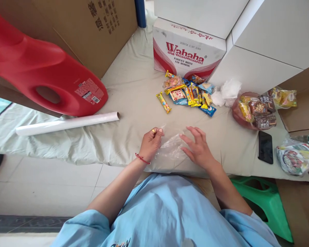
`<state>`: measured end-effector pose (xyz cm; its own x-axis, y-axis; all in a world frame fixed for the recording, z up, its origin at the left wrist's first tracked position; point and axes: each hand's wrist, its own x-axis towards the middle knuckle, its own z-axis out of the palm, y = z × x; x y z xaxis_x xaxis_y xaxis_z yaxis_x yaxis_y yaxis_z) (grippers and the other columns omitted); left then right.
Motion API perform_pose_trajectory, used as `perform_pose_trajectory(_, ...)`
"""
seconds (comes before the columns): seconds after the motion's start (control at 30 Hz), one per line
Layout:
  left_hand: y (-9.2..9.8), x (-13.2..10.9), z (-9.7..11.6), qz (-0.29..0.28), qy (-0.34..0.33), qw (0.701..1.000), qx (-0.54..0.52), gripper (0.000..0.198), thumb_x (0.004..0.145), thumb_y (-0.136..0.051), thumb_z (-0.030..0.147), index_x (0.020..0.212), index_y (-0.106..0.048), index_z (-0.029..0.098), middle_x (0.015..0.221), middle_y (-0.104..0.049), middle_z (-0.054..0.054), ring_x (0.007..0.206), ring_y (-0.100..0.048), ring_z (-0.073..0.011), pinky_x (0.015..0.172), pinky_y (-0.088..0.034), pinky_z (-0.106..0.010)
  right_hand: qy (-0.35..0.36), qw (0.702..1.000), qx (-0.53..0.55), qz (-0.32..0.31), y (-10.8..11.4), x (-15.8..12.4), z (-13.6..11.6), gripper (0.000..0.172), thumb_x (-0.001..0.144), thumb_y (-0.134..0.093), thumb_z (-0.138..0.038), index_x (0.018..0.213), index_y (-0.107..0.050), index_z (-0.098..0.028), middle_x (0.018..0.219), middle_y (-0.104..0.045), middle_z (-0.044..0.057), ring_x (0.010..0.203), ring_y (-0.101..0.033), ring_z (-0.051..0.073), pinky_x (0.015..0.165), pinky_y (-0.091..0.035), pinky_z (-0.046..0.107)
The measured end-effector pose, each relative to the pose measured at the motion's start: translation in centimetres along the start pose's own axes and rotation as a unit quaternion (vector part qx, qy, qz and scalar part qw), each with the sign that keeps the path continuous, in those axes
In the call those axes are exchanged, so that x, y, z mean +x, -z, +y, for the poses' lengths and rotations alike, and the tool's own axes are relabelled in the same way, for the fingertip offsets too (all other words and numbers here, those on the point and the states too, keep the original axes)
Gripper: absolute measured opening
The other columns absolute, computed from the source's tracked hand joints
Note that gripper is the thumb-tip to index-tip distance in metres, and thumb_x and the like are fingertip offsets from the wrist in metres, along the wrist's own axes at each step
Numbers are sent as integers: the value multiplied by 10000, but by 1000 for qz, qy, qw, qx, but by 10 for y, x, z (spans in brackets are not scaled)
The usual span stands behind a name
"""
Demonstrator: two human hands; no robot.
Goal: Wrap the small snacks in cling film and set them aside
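A clear plastic bag (171, 148) lies flat on the pale cloth (134, 103) in front of me. My left hand (151, 143), with a ring and a red wrist cord, is closed and pinches the bag's left upper edge. My right hand (198, 147) rests on the bag's right side with its fingers spread. A heap of small snack packets (187, 92) lies a little farther away, beyond both hands. One yellow snack bar (163, 102) lies apart at the heap's left.
A red detergent jug (41, 75) and a white roll (67, 123) lie at left. A Wahaha carton (187, 51) and white boxes stand behind. A red bag of snacks (256, 111), a black phone (265, 146), another filled bag (296, 157) and a green stool (265, 202) are at right.
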<state>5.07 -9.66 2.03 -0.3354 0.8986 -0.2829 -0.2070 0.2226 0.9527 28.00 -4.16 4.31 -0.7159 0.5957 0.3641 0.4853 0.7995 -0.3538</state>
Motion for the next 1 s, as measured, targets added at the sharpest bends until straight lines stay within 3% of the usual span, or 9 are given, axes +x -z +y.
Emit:
perform_pose_trajectory(0.1,1,-4,3,-15,-32,998,55,424,879,-643,617,761,-618,211,514,-378,76,463,-345,-90,458,-281,-231,53,997,9,-47,-8,23,-12,506,939,-677,-238,1424,-586,-352,1533,-515,83,1479,-370,311,1249,-282,613)
perform_pose_trajectory(0.23,7,-8,9,-18,-34,998,58,416,870,-652,617,784,-645,211,530,-396,69,472,-372,-94,457,-302,-230,54,994,60,-73,-12,42,-16,220,976,-609,-218,1120,-739,-320,1013,-722,49,1330,-532,262,1220,-309,575)
perform_pose_trajectory(0.37,19,-5,8,41,11,999,-15,413,840,-674,621,765,-595,222,515,-343,88,434,-322,-87,414,-281,-217,-117,972,200,48,-5,38,0,152,979,-617,-349,963,-735,-255,907,-706,53,1019,-643,234,978,-522,454)
perform_pose_trajectory(0.5,38,1,5,73,39,996,-41,370,830,-696,556,756,-559,221,518,-345,96,421,-293,-77,395,-257,-214,-377,809,406,198,0,22,20,272,838,-753,-485,888,-666,-232,780,-633,-9,710,-606,152,673,-563,310)
perform_pose_trajectory(0.57,46,2,5,98,32,994,-27,318,832,-702,507,819,-571,218,548,-387,97,415,-314,-76,392,-264,-218,-444,737,469,198,-1,14,24,347,737,-825,-494,837,-633,-223,691,-568,-39,644,-583,134,539,-505,243)
perform_pose_trajectory(0.63,51,-1,8,153,-7,988,9,283,847,-703,461,906,-571,217,618,-467,88,438,-387,-76,419,-320,-216,-475,706,491,185,-4,7,24,387,686,-860,-486,823,-616,-219,639,-531,-53,621,-590,134,460,-436,206)
perform_pose_trajectory(0.73,51,-12,15,213,-106,969,69,242,916,-662,437,978,-566,224,710,-539,66,539,-505,-85,530,-421,-215,-488,692,500,180,-10,0,19,412,695,-849,-506,836,-583,-224,603,-506,-71,568,-579,125,407,-368,191)
perform_pose_trajectory(0.9,43,-48,19,161,-126,965,163,283,1020,-520,466,862,-551,234,620,-517,53,523,-517,-113,543,-417,-250,-481,691,491,222,-18,-7,10,400,771,-789,-522,841,-519,-236,599,-517,-82,525,-559,105,434,-375,205)
perform_pose_trajectory(1.0,41,-65,19,188,-246,907,287,177,966,-631,359,858,-596,224,802,-611,-5,620,-570,-131,623,-467,-286,-463,698,471,276,-22,-11,1,369,825,-762,-510,887,-521,-238,612,-537,-86,524,-559,98,475,-419,213)
